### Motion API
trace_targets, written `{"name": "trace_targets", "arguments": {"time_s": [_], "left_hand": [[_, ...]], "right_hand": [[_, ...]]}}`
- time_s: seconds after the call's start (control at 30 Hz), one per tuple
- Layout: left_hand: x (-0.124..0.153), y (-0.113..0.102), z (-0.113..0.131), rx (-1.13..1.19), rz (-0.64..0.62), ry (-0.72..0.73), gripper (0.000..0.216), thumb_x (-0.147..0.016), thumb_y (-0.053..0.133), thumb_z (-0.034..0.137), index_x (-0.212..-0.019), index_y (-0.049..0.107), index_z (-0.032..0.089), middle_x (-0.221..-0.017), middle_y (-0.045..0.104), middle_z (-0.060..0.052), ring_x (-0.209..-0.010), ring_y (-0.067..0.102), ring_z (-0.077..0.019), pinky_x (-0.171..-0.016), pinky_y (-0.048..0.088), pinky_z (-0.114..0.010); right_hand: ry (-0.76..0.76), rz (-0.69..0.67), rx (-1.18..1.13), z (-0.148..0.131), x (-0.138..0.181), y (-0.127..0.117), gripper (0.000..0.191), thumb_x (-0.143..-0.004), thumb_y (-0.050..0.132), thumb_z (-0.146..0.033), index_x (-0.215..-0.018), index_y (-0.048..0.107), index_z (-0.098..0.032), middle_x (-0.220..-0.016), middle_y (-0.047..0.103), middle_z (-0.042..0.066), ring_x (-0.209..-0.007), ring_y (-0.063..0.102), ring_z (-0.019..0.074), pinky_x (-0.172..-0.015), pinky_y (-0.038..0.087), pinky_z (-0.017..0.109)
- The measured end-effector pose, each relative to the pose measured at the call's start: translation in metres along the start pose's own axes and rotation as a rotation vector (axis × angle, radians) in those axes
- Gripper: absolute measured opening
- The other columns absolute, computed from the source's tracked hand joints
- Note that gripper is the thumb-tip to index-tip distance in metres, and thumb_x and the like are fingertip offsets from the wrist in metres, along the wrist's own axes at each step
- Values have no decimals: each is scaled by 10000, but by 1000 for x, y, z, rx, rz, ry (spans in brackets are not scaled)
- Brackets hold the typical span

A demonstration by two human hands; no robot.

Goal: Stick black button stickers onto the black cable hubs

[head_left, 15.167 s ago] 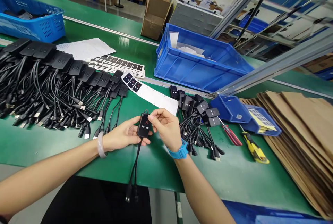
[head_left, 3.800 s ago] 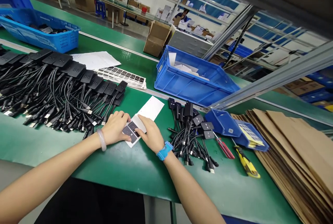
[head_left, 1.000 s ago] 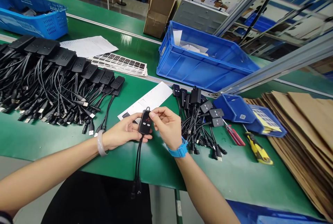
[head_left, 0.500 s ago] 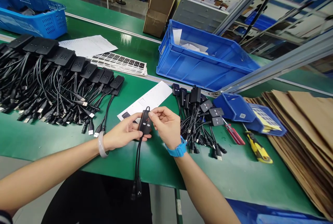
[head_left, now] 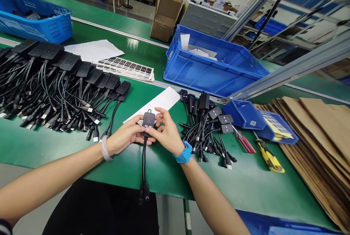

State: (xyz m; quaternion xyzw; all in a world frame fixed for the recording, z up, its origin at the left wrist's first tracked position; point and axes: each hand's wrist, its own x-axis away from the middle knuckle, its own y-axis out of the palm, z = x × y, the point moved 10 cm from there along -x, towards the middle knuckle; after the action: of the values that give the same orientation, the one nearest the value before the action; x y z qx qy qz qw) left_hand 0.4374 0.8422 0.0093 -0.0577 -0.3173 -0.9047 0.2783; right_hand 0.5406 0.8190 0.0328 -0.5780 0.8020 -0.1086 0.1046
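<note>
Between my two hands is a small black control box point(head_left: 148, 120) with a loop at its top and two cables hanging down over the table's front edge. My left hand point(head_left: 128, 134) grips the box's left side, thumb on the front. My right hand point(head_left: 165, 131) presses its thumb on the lower front of the box, with its fingers curled at the right side. Behind the box lies a white label sheet point(head_left: 164, 100). To the right is a pile of similar cabled boxes point(head_left: 203, 102); a larger pile of cabled boxes point(head_left: 69, 62) spreads on the left.
A blue bin point(head_left: 213, 71) stands at the back, a blue basket point(head_left: 51, 27) at back left. Label strips point(head_left: 128, 66) lie near papers point(head_left: 94, 50). At right are small blue trays point(head_left: 243, 114), a red screwdriver point(head_left: 245, 143), a yellow-handled tool point(head_left: 270, 158) and stacked cardboard point(head_left: 314, 129).
The box has shifted slightly left and turned more upright and face-on. My right thumb has moved from the box's top right down to its lower front.
</note>
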Motion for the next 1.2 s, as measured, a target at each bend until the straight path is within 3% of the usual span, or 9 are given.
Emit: {"name": "trace_targets", "arguments": {"time_s": [0.07, 0.17, 0.3, 0.47, 0.7, 0.8, 0.97, 1.13, 1.2], "left_hand": [[-2, -7, 5, -24, 48, 37, 335, -866, 578, 275, -1175, 495, 179, -1070, 662, -95, -837, 694, -196, -764, 582, -323], [-4, -12, 6, -125, 90, 72, 345, -893, 551, 301, -1205, 455, 192, -1066, 653, -88, -754, 695, -171, -716, 588, -308], [-5, -11, 3, -225, 79, 99, 380, -894, 544, 350, -1215, 405, 201, -1038, 651, -88, -732, 705, -183, -724, 601, -356], [-4, -11, 0, -291, 92, 84, 421, -868, 566, 406, -1191, 395, 198, -910, 661, -64, -710, 699, -196, -728, 598, -392], [-1, -6, 10, -142, 92, 48, 595, -896, 513, 489, -1376, 313, 201, -1071, 651, -109, -847, 673, -196, -814, 541, -365], [0, -15, 25, -448, 109, 108, 696, -849, 576, 413, -1429, 264, 188, -1145, 625, -136, -945, 634, -232, -861, 512, -391], [3, -28, 50, -1349, 188, 262, 925, -662, 725, 268, -1460, 273, 143, -1309, 497, -184, -1197, 441, -366, -1001, 381, -499], [-3, -37, 40, -1614, 180, 178, 830, -667, 761, 284, -1381, 385, 88, -1165, 549, -165, -1085, 490, -334, -932, 396, -410], [-6, -40, 35, -1593, 169, 189, 767, -670, 768, 288, -1338, 437, 107, -1118, 564, -139, -1056, 504, -316, -899, 397, -374]], "right_hand": [[4, -155, -34, 1, 2, 18, 815, -654, 808, -325, -1365, 422, -228, -1089, 596, 68, -886, 574, 189, -653, 526, 280], [-16, -254, -143, -1, 5, 30, 627, -824, 646, -346, -1397, 420, -230, -1150, 617, 75, -971, 592, 201, -819, 527, 335], [-25, -154, -181, 0, 3, 24, 408, -893, 498, -280, -1294, 525, -209, -1060, 650, 54, -931, 606, 174, -910, 489, 338], [-49, -77, -122, -1, 4, 24, 374, -843, 496, -210, -1208, 573, -197, -953, 668, 42, -841, 623, 166, -800, 516, 300], [-176, -14, 396, -10, 7, 14, 836, -774, 687, -334, -1492, 298, -155, -1237, 593, 153, -1012, 587, 264, -869, 506, 401], [-139, -60, 564, -5, 2, 6, 773, -769, 674, -321, -1456, 369, -139, -1122, 633, 143, -964, 594, 274, -846, 497, 420], [-31, -107, 717, -4, 0, -5, 656, -757, 618, -238, -1378, 491, -69, -882, 636, 116, -787, 576, 246, -724, 483, 379], [60, -505, 141, -1, 16, 15, 526, -840, 557, -262, -1360, 541, -189, -802, 657, 11, -618, 533, 134, -592, 474, 274], [42, -498, 8, -7, 15, -1, 480, -860, 535, -293, -1327, 576, -189, -828, 675, 14, -632, 552, 134, -588, 485, 276]]}}
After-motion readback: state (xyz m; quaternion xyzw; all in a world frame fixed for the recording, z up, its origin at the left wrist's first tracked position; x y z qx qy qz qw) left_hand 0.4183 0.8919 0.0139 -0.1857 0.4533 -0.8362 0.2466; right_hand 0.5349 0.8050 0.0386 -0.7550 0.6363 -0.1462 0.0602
